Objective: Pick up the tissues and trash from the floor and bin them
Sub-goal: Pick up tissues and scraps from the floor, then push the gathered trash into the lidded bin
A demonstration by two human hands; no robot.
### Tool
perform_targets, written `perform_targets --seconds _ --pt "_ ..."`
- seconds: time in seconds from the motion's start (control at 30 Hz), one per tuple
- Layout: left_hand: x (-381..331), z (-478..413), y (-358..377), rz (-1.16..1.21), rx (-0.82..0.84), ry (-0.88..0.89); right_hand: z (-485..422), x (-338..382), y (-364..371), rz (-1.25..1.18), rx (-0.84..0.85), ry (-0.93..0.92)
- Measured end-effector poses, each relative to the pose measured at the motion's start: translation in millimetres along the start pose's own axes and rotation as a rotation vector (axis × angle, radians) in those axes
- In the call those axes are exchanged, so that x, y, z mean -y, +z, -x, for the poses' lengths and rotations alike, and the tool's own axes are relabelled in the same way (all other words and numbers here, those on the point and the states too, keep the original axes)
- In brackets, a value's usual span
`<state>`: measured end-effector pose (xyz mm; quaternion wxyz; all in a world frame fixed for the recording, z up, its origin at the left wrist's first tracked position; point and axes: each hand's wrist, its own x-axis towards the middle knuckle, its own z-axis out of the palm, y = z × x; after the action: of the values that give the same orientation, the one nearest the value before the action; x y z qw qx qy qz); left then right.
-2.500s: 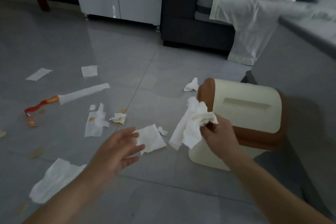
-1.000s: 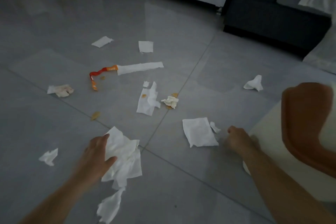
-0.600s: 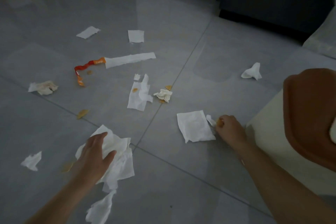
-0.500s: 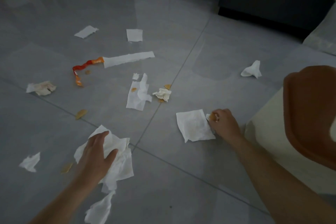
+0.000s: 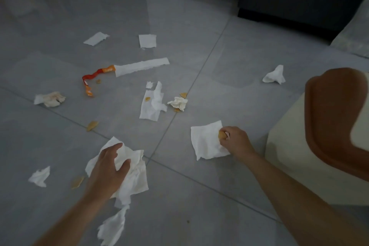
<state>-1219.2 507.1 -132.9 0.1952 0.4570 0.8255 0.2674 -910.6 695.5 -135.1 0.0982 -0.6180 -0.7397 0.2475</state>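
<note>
Reading from the right of the figure, what does the right hand (image 5: 234, 142) hold? the student asks.

Tutor: Its fingers are curled and pinch a small orange scrap (image 5: 221, 135). A sliver of white shows beside the scrap (too small to name). The hand sits on the right edge of a flat square tissue (image 5: 205, 142), which lies spread on the floor (image 5: 229, 50) and extends to the hand's left.

Student: And the left hand (image 5: 108, 168)?

Tutor: It lies palm down on a large crumpled tissue (image 5: 135, 177), fingers loosely curved and thumb spread. It presses the paper and is not plainly closed round it.

Student: Which relation governs the coming move?

Tutor: The position of the bin (image 5: 287, 156). Its cream body stands just beside the right hand, on that hand's right, with the brown lid (image 5: 329, 126) on top. The left hand and its tissue lie well apart from it. In my judgement the right hand is the nearer carrier. The scrap needs only a short swing rightward and upward to the lid, though I cannot make out the opening. The square tissue has no marked long axis, so any edge serves, and its nearest edge lies under the fingers. Further litter (a red-orange wrapper strip (image 5: 93, 75), a long tissue strip (image 5: 141, 67), a small crumpled wad (image 5: 178, 103)) lies farther forward, near neither hand.
</note>
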Motion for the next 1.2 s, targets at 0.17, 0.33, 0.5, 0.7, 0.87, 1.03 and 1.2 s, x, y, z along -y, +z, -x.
perform_targets --seconds 0.17,0.33,0.5,0.7,0.87,1.03,1.2 --pt "-14.2 -7.5 -5.5 0.131 -0.020 0.036 29.8 46.3 -67.2 -0.161 -0.143 -0.212" --pt "-29.3 -15.2 -15.7 0.161 -0.019 0.103 81.6 72.5 -162.4 -0.181 -0.317 -0.391" --pt "-28.7 -27.8 -22.2 0.186 -0.013 0.109 118.6 38.9 -237.8 -0.006 -0.537 -0.363" --pt "-15.1 -36.1 -12.4 0.233 -0.046 0.077 150.0 -20.4 -279.6 0.423 -0.554 -0.361" --pt "-16.4 -44.3 -9.9 0.237 -0.061 0.074 153.7 -54.9 -283.4 0.523 -0.465 -0.439" --pt "-10.9 -48.5 -12.5 0.275 -0.048 0.049 134.1 -71.2 -272.9 0.550 -0.153 -0.367" --pt "-2.2 -45.8 -18.3 0.341 -0.031 -0.019 117.6 -71.5 -278.7 0.676 0.040 -0.038"
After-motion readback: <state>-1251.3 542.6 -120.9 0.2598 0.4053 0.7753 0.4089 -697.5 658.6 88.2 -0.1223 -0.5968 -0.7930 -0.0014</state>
